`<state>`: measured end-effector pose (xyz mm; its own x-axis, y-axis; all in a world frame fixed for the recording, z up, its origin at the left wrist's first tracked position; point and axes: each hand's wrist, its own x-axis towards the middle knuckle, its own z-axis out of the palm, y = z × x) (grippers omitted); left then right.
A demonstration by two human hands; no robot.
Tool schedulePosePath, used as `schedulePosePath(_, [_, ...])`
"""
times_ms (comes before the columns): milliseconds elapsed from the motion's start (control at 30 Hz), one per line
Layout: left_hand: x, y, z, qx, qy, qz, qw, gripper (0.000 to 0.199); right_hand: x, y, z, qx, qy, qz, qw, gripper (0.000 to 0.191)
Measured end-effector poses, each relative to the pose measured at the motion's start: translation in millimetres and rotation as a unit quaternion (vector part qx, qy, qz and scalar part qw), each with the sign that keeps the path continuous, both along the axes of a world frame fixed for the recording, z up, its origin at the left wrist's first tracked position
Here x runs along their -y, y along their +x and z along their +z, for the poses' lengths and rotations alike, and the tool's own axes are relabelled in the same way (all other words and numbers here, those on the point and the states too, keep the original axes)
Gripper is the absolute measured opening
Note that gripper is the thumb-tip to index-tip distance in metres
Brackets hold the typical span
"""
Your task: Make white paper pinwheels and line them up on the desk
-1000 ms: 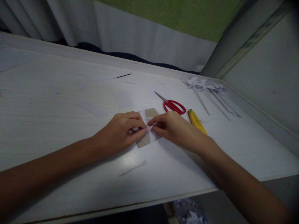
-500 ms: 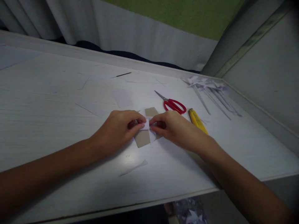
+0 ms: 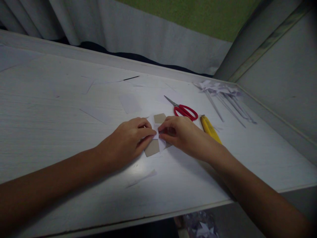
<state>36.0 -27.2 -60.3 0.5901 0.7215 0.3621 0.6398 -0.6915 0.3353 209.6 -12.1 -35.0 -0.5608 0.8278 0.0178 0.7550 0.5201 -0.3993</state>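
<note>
Between my hands lies a folded white paper (image 3: 162,144) over a grey-brown piece of card (image 3: 152,148), both on the white table. My left hand (image 3: 131,138) is closed, its thumb and fingers on the left part of the paper near the middle. From the other side, my right hand (image 3: 177,130) pinches at the paper's centre, fingertips almost meeting those of my left. Red-handled scissors (image 3: 184,110) rest just beyond my right hand, blades pointing away to the left. A yellow cutter-like tool (image 3: 210,128) lies beside my right wrist.
Several white paper pinwheels on sticks (image 3: 218,89) lie at the back right. A thin black stick (image 3: 131,78), a paper rectangle (image 3: 130,103) and paper scraps (image 3: 141,178) are scattered about. A curtain (image 3: 160,33) hangs behind the table (image 3: 61,132).
My left fingers have shifted slightly right and now cover more of the paper, the index finger reaching farther toward its centre. My right hand stays nearly in place.
</note>
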Motion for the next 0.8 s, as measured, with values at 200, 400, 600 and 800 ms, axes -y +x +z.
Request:
schedulePosePath(200, [2.7,0.3,-9.4,-0.026,0.045,-0.018,0.998,0.026,2.6,0.5,0.7,0.002,0.008,0.003,1.000,0.015])
schedulePosePath(400, [4.6,-2.0,-11.4,-0.061,0.055,-0.030,0.996,0.024,3.3,-0.1,0.1,0.011,0.038,0.005,0.999,0.016])
schedulePosePath(600, [3.9,-0.2,-10.9,-0.057,0.064,-0.041,0.995,0.023,3.1,-0.1,-0.7,0.004,0.051,0.020,0.998,0.016])
schedulePosePath(800, [5.1,2.1,-11.2,-0.059,0.051,-0.032,0.996,0.023,2.5,-0.2,-0.3,0.015,0.054,0.024,0.998,0.013])
